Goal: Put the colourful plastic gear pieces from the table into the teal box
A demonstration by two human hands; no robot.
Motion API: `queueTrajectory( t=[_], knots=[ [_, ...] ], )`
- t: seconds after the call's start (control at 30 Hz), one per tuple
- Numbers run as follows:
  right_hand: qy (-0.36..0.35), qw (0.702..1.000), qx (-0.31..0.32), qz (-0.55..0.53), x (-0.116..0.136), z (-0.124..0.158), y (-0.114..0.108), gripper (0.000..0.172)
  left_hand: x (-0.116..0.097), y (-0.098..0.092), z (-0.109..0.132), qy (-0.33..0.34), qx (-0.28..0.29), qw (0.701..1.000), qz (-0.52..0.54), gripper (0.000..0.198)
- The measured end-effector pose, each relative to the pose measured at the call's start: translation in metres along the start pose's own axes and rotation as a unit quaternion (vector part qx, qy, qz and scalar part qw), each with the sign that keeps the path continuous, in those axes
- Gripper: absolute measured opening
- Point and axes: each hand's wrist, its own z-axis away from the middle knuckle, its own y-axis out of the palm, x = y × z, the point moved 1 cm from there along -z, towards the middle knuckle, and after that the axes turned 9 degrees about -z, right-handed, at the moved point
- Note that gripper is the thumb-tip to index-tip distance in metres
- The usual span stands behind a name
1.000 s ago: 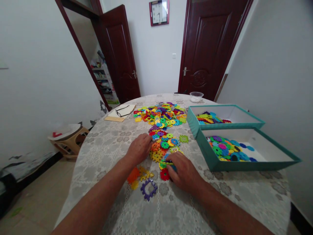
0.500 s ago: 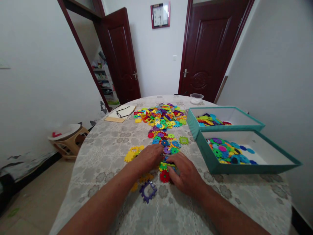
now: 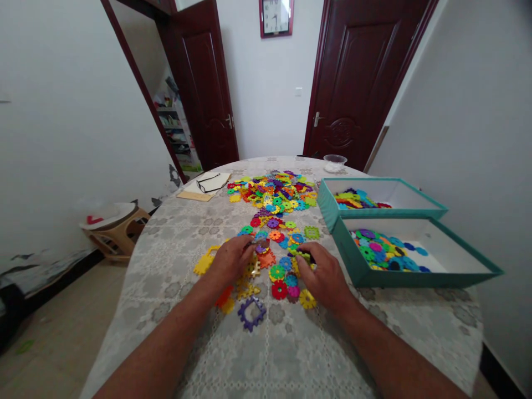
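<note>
My left hand [image 3: 233, 259] rests low over the table, its fingers curled at a purple gear-shaped plastic piece [image 3: 261, 246]; what lies inside its fingertips is hidden. My right hand [image 3: 326, 272] has thumb and fingers closed on a yellow-green toothed plastic piece [image 3: 305, 255]. Between the hands lie an orange toothed piece [image 3: 267, 259], a green gear piece [image 3: 277, 272] and a red gear piece [image 3: 279, 289]. A yellow gear piece [image 3: 308, 299] sits below my right hand. Nearer me is a purple square toothed frame [image 3: 242, 318]. Yellow pieces [image 3: 203, 264] lie left of my left hand.
Farther back is a heap of mixed gear pieces [image 3: 272, 194]. On the right stand two teal boxes, the near box [image 3: 419, 280] and the far box [image 3: 386, 213], both holding pieces. Glasses [image 3: 208, 185] lie on paper at the back left. A clear bowl [image 3: 334, 162] stands behind.
My hands have moved apart, the left one leftward and the right one rightward. Pieces between them are spread out and more visible. The camera view has shifted slightly.
</note>
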Motion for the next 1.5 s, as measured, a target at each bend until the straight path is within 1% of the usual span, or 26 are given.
queueTrajectory(
  t=[0.07,0.1,0.13,0.2,0.27,0.33,0.47,0.6,0.67,0.77,0.87,0.93,1.07,1.27,1.33,1.43,1.5],
  knots=[
    [-0.010,0.999,0.040,-0.019,0.003,0.002,0.002,0.012,-0.006,-0.005,0.006,-0.030,0.006,0.998,0.051,0.030],
    [-0.018,0.997,0.067,-0.032,0.005,0.003,0.004,0.013,-0.010,-0.007,0.009,-0.035,0.016,0.997,0.069,0.030],
    [-0.028,0.994,0.095,-0.048,0.008,0.005,0.006,0.014,-0.014,-0.007,0.012,-0.031,0.030,0.996,0.080,0.029],
    [-0.050,0.986,0.132,-0.083,0.012,0.008,0.010,0.017,-0.023,-0.006,0.020,0.000,0.063,0.993,0.098,0.027],
    [-0.067,0.982,0.138,-0.112,0.015,0.011,0.014,0.021,-0.030,-0.002,0.028,0.036,0.101,0.987,0.123,0.029],
    [-0.069,0.981,0.130,-0.123,0.015,0.013,0.018,0.024,-0.037,0.002,0.035,0.051,0.137,0.976,0.159,0.031],
    [-0.055,0.982,0.128,-0.125,0.011,0.013,0.021,0.024,-0.046,0.005,0.040,0.042,0.191,0.951,0.242,0.029],
    [-0.046,0.980,0.137,-0.134,0.011,0.013,0.021,0.027,-0.046,0.002,0.040,0.031,0.224,0.931,0.286,0.026],
    [-0.044,0.981,0.140,-0.129,0.013,0.014,0.021,0.032,-0.043,-0.002,0.040,0.031,0.229,0.929,0.289,0.026],
    [-0.053,0.977,0.163,-0.123,0.016,0.017,0.024,0.039,-0.041,-0.009,0.039,0.041,0.234,0.931,0.278,0.025],
    [-0.052,0.974,0.182,-0.121,0.017,0.021,0.029,0.049,-0.044,-0.012,0.038,0.040,0.228,0.931,0.281,0.036],
    [-0.051,0.971,0.196,-0.124,0.018,0.022,0.031,0.052,-0.047,-0.011,0.037,0.037,0.220,0.931,0.288,0.037],
    [-0.041,0.966,0.216,-0.135,0.021,0.018,0.027,0.046,-0.048,-0.009,0.038,0.044,0.238,0.923,0.299,0.035],
    [-0.023,0.971,0.191,-0.138,0.020,0.015,0.021,0.037,-0.044,-0.016,0.041,0.018,0.256,0.917,0.305,0.034],
    [-0.027,0.969,0.204,-0.139,0.021,0.016,0.022,0.036,-0.044,-0.016,0.042,0.030,0.258,0.919,0.295,0.034],
    [-0.038,0.963,0.221,-0.146,0.024,0.017,0.025,0.037,-0.044,-0.012,0.046,0.048,0.246,0.929,0.272,0.040],
    [-0.030,0.965,0.212,-0.148,0.024,0.018,0.026,0.037,-0.044,-0.007,0.051,0.046,0.218,0.941,0.254,0.044]
  ],
)
